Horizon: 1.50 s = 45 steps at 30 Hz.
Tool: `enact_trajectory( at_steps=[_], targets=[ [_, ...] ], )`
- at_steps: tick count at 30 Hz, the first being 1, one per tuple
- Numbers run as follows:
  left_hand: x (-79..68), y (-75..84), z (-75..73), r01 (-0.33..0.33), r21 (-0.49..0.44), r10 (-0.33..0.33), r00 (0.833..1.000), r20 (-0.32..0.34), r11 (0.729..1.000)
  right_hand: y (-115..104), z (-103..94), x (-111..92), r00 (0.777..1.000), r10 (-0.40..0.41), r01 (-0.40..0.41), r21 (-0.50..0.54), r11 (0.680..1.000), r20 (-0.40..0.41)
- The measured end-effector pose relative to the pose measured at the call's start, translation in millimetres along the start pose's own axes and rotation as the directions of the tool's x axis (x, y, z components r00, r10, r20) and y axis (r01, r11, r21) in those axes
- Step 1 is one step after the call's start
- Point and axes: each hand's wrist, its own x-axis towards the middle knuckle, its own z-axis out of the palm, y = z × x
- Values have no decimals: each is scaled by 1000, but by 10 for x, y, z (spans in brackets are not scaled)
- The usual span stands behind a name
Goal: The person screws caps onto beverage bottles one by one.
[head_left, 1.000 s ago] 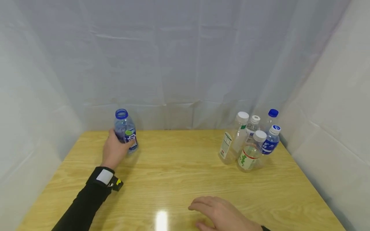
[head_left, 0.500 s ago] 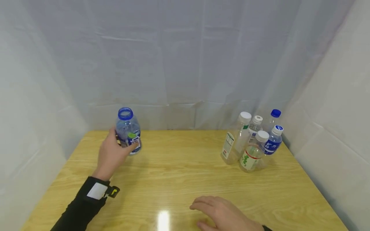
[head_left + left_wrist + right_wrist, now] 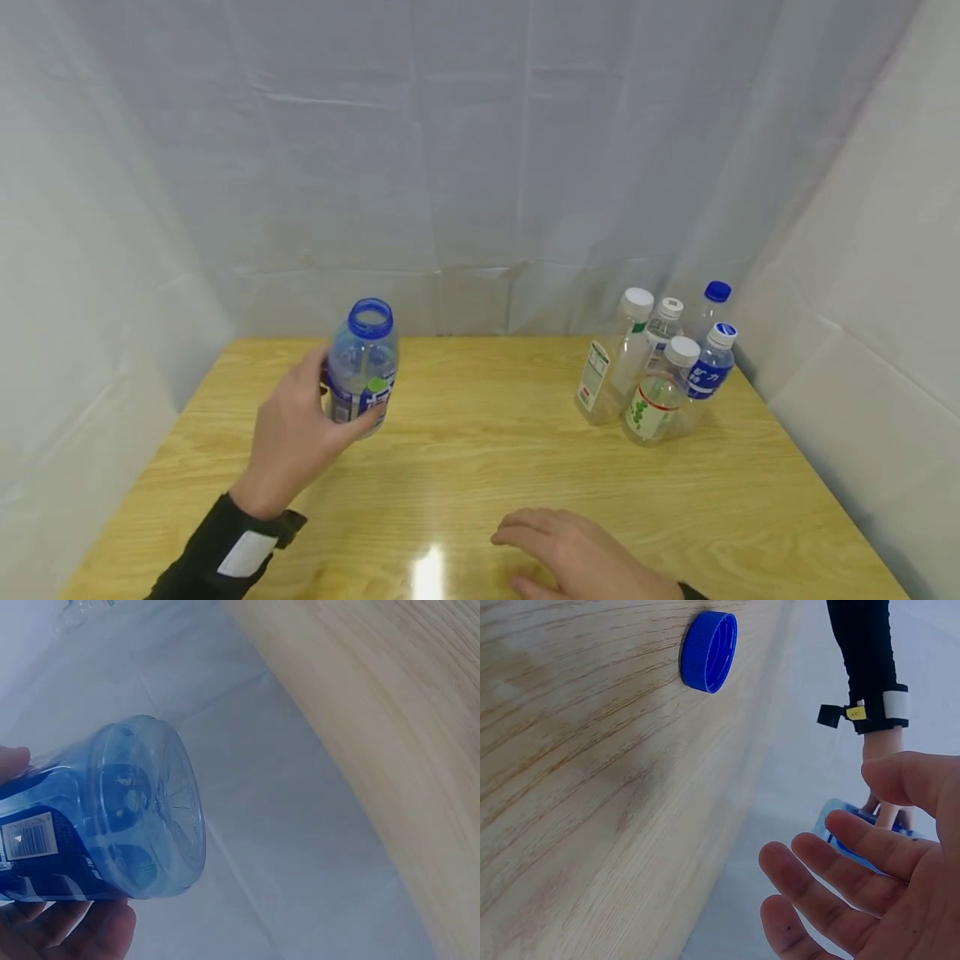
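My left hand [image 3: 296,429] grips a clear blue plastic bottle [image 3: 363,360] with a dark blue label and an uncapped mouth. The bottle is raised off the wooden table, its ribbed base [image 3: 180,814] showing in the left wrist view. Fingers and thumb wrap around its label. Low in the head view, my right hand [image 3: 577,554] holds nothing, its fingers loosely spread. The right wrist view shows a blue screw cap [image 3: 709,651] lying on the table near that hand; the head view does not show the cap.
Several capped empty bottles stand grouped at the table's right, among them a tall one with a white cap [image 3: 613,367] and a short one with a green-printed label [image 3: 649,407]. Pale sheeting [image 3: 480,167] hangs behind and along both sides of the wooden table [image 3: 480,442].
My left hand has lifted the blue bottle from the table's back left and brought it right and nearer. The right hand has stayed in place.
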Motion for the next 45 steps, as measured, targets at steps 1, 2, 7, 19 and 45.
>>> enact_trajectory(
  at_steps=[1,2,7,19,45],
  targets=[
    [-16,29,-11,-16,5,16,1000,-6,1000,-1,-2,4,1000,4,-4,6,1000,5],
    [-33,58,-20,-29,7,29,1000,-11,1000,-3,-5,8,1000,10,-10,12,1000,11],
    [-142,206,-57,-86,29,86,996,-19,996,-13,-30,38,995,38,-39,10,999,88],
    [-414,430,-62,-167,23,167,986,-10,986,-6,-26,106,984,30,-37,37,999,177],
    [-584,501,60,-157,25,157,987,20,987,62,672,182,966,21,-41,73,996,256]
  ],
)
